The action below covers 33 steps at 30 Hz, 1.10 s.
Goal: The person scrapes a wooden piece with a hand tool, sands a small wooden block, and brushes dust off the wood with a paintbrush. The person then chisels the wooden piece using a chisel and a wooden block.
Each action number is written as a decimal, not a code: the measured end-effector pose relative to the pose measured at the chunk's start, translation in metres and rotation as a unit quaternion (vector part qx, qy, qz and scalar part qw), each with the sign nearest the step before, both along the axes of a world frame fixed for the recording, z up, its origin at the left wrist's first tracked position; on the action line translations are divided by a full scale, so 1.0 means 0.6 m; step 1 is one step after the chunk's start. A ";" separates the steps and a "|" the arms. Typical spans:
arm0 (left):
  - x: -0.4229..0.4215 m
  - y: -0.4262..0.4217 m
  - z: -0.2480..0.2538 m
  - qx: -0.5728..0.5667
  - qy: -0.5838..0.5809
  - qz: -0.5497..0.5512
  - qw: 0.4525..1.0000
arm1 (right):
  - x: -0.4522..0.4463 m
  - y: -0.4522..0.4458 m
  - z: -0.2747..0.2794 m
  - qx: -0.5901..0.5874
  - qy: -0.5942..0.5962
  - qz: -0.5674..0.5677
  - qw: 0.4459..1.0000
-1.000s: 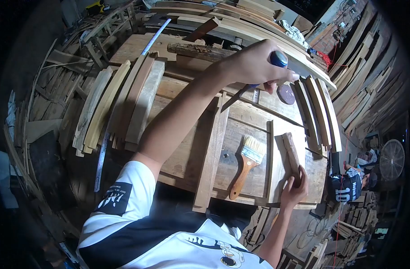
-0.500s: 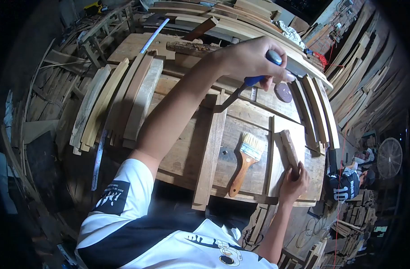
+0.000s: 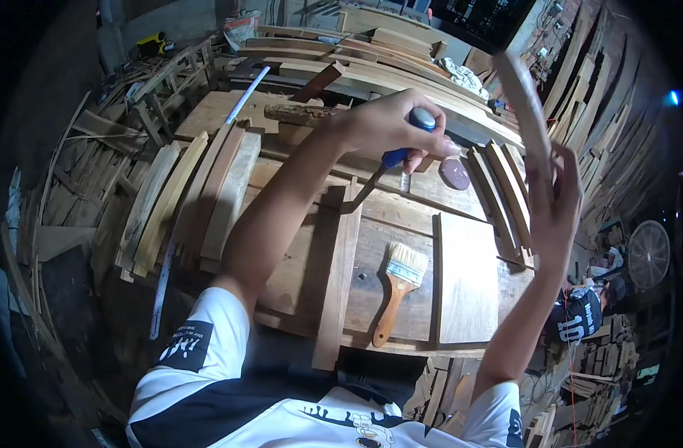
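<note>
My left hand (image 3: 401, 131) is closed round the blue handle of a chisel (image 3: 371, 183). The blade slants down to the left, its tip at the upper part of a long wooden strip (image 3: 335, 291) lying across the bench. Raised at the right, my right hand (image 3: 554, 187) grips a short wooden stick (image 3: 528, 108), which points up and is blurred at its top. A paintbrush (image 3: 397, 291) with a wooden handle lies to the right of the strip. Beside the brush is a pale flat board (image 3: 468, 284). Near my left fingers sits a purple round disc (image 3: 454, 174).
Wooden strips (image 3: 229, 194) lie along the bench's left side, and more strips (image 3: 498, 194) on its right. A white ruler-like bar (image 3: 247, 95) sticks out at upper left. Stacked planks fill the back and right. A person (image 3: 580, 310) and a fan (image 3: 648, 255) are at right.
My right hand has lifted the wooden stick off the pale board and swung it upward to the right. My left hand keeps hold of the chisel at the strip. The view has shifted slightly.
</note>
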<state>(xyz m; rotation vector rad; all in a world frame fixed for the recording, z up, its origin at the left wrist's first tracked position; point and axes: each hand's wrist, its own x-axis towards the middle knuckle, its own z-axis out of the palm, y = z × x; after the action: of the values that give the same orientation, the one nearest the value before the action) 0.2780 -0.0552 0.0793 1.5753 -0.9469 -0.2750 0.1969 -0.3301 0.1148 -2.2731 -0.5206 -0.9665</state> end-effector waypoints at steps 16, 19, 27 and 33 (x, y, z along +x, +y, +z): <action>-0.025 -0.009 0.006 0.000 -0.010 0.024 1.000 | 0.084 0.043 -0.004 -0.085 0.008 0.032 0.996; -0.013 -0.013 -0.010 0.036 -0.012 0.050 0.998 | 0.094 0.038 -0.014 -0.046 0.017 0.040 0.998; -0.007 -0.012 -0.008 0.072 -0.015 0.056 0.996 | 0.093 0.035 -0.010 -0.077 0.052 0.022 0.995; -0.001 -0.015 -0.016 0.034 -0.001 0.049 0.998 | 0.095 0.027 -0.012 -0.039 0.057 0.087 0.994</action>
<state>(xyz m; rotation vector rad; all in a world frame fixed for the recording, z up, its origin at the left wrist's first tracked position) 0.2776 -0.0640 0.0698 1.6787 -0.8660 -0.2391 0.2538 -0.3142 0.1075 -2.2911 -0.7047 -0.7366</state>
